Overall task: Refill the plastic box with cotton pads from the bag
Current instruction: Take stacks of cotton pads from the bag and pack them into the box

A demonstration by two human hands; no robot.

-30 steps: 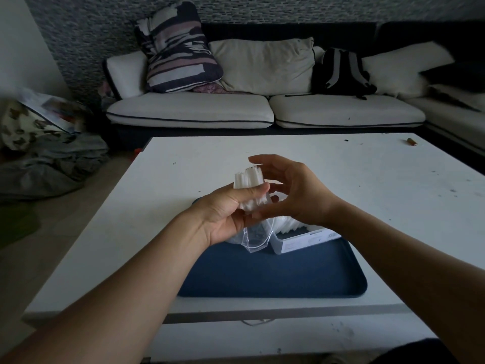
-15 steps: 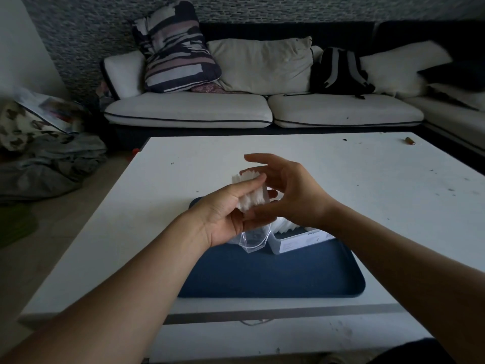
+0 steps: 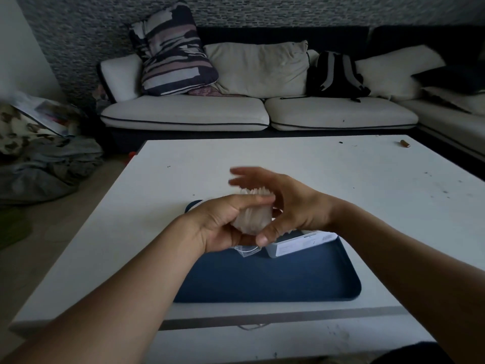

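Left hand (image 3: 223,224) in closed grip around cotton pads (image 3: 253,218), above blue tray (image 3: 262,279) on bench (image 3: 315,166). Right hand (image 3: 288,206) half open, thumb touching pads. Plastic box (image 3: 296,245) on tray, bag (image 3: 246,252) beside it.

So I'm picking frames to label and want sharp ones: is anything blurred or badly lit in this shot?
Head view: the right hand has motion-blurred fingers, while the left hand and the stack of cotton pads it grips look fairly sharp. The room is dim, with no glare on the white table. Wide-angle distortion bends the sofa and the frame edges.
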